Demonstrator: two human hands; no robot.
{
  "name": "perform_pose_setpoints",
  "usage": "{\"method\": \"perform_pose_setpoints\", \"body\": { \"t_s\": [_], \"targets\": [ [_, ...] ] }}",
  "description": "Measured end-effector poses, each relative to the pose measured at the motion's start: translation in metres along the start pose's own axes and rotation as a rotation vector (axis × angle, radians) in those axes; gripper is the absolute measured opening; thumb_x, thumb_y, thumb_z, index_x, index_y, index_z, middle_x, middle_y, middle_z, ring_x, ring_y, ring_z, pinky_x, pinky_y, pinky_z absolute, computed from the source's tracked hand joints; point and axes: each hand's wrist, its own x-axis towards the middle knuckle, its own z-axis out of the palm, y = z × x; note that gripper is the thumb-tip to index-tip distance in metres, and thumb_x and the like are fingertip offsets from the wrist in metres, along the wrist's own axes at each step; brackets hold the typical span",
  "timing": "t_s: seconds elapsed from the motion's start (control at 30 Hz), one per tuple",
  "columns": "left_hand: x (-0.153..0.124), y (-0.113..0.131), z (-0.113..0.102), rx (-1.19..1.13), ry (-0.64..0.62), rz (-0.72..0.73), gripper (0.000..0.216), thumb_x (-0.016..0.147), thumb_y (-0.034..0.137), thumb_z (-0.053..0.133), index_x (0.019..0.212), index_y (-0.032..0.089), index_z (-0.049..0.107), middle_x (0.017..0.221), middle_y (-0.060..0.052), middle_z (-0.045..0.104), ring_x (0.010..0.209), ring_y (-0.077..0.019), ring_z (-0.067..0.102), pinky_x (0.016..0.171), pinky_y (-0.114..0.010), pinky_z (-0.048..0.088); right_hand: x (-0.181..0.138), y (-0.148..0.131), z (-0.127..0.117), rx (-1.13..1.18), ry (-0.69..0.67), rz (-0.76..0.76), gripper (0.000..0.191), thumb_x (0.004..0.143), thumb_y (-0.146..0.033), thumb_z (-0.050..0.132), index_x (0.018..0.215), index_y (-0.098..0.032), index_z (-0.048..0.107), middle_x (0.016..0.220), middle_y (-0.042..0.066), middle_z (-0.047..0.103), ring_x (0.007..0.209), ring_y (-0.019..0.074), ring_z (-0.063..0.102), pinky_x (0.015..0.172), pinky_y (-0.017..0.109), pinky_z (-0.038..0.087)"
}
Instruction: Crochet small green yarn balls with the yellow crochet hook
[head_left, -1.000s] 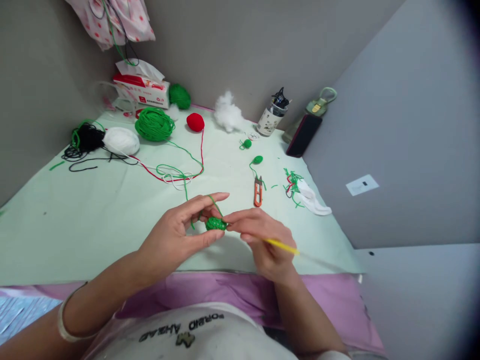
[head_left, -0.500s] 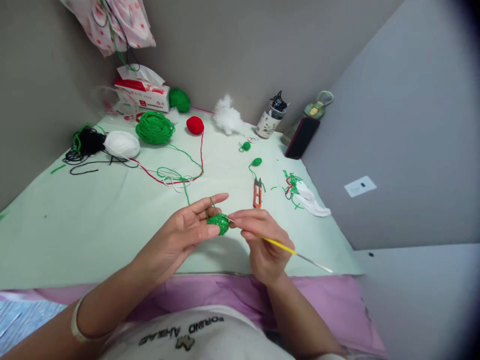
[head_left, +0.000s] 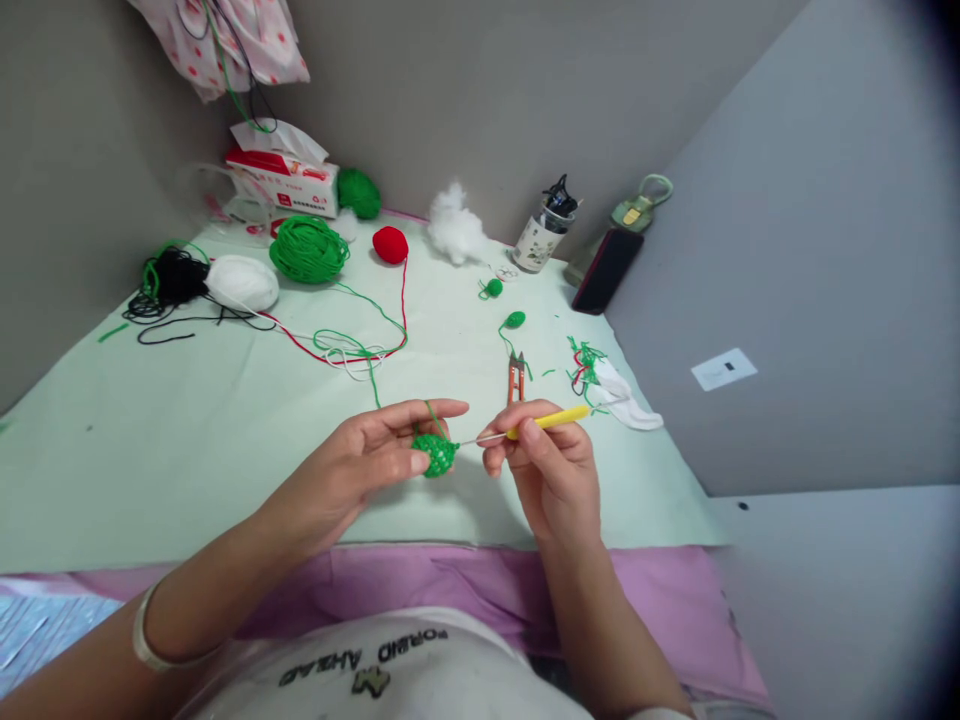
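Yellow hook (head_left: 553, 420) swung upward, touching green crochet (head_left: 438, 457)

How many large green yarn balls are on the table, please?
2: the front green ball before the tissue box, and the rear green ball at the box's right end. Others might be hidden behind.

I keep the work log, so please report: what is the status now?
Left fingers pinching green crochet piece. Right fingers gripping yellow-handled hook, tip at piece's edge. Orange snips nearby, partly hidden by right fingers.
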Motion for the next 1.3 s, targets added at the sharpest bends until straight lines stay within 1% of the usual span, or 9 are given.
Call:
{"method": "perform_pose_setpoints", "body": {
  "t_s": [0.13,0.23,0.37,0.53,0.67,0.8,0.87,1.03,1.3],
  "targets": [
    [0.002,-0.002,0.005,-0.089,-0.068,-0.007,0.038,0.092,0.030,0.069,0.129,0.029,0.074,0.107,-0.003,0.070,0.095,-0.0171,0.064,0.092,-0.031,0.047,-0.003,0.003,0.002,-0.019,-0.038,-0.062,0.014,0.094,-0.033,0.072,0.090,-0.023,0.080,0.081,0.003,0.076,0.063,0.0125,0.068,0.058,0.026,0.058],
    [0.004,-0.002,0.006,-0.151,-0.096,-0.015,0.037,0.094,0.030,0.065,0.130,0.026,0.074,0.102,-0.004,0.070,0.085,-0.0159,0.065,0.081,-0.029,0.049,-0.005,0.005,0.002,-0.084,-0.024,-0.146,0.014,0.095,-0.031,0.070,0.093,-0.024,0.081,0.086,0.004,0.076,0.069,0.0139,0.069,0.063,0.028,0.058],
    [0.004,0.000,0.003,-0.228,-0.110,-0.034,0.036,0.092,0.029,0.065,0.124,0.021,0.078,0.096,-0.005,0.068,0.074,-0.0132,0.062,0.071,-0.026,0.048,-0.002,0.003,0.000,-0.061,0.028,-0.087,0.017,0.092,-0.036,0.073,0.086,-0.022,0.080,0.078,0.004,0.075,0.058,0.0138,0.065,0.055,0.028,0.056],
    [0.002,0.000,0.002,-0.146,-0.102,-0.038,0.036,0.090,0.029,0.074,0.125,0.027,0.077,0.100,-0.003,0.071,0.090,-0.0142,0.063,0.084,-0.024,0.048,0.000,0.003,-0.001,0.048,0.004,-0.025,0.017,0.094,-0.036,0.071,0.085,-0.023,0.078,0.075,0.002,0.074,0.054,0.0106,0.060,0.051,0.024,0.050],
    [0.002,-0.002,0.007,0.005,-0.041,0.025,0.043,0.084,0.026,0.083,0.125,0.035,0.076,0.107,-0.001,0.070,0.107,-0.0178,0.063,0.098,-0.030,0.046,-0.005,0.008,0.004,-0.143,-0.071,-0.206,0.013,0.097,-0.031,0.068,0.097,-0.028,0.081,0.089,0.004,0.077,0.072,0.0156,0.068,0.062,0.030,0.056],
    [0.003,-0.002,0.011,0.124,0.075,0.075,0.052,0.078,0.024,0.087,0.128,0.033,0.074,0.101,0.000,0.068,0.105,-0.0186,0.063,0.099,-0.032,0.046,-0.009,0.010,0.006,-0.431,-0.091,-0.397,0.022,0.098,-0.019,0.065,0.108,-0.031,0.080,0.101,0.005,0.080,0.098,0.0211,0.072,0.081,0.038,0.058],
    [0.002,0.001,0.012,0.189,0.114,0.070,0.055,0.078,0.024,0.086,0.130,0.031,0.073,0.102,-0.001,0.068,0.104,-0.0194,0.063,0.096,-0.033,0.047,-0.007,0.012,0.004,-0.375,-0.098,-0.380,0.021,0.098,-0.020,0.065,0.106,-0.031,0.080,0.100,0.005,0.080,0.092,0.0199,0.072,0.077,0.036,0.059],
    [-0.001,0.008,0.014,0.331,0.144,0.072,0.053,0.078,0.023,0.082,0.129,0.030,0.073,0.104,-0.003,0.067,0.106,-0.0227,0.064,0.097,-0.037,0.048,-0.001,0.015,-0.002,-0.087,-0.129,-0.178,0.014,0.100,-0.029,0.064,0.099,-0.026,0.077,0.095,0.005,0.079,0.076,0.0155,0.070,0.065,0.030,0.057],
    [-0.001,0.008,0.013,0.432,0.137,0.127,0.049,0.078,0.020,0.080,0.125,0.032,0.076,0.100,-0.001,0.064,0.100,-0.0205,0.063,0.097,-0.036,0.049,0.001,0.003,-0.007,-0.150,-0.200,-0.117,0.020,0.101,-0.038,0.061,0.095,-0.022,0.072,0.093,0.007,0.080,0.076,0.0173,0.072,0.067,0.033,0.060]
  ]
}}
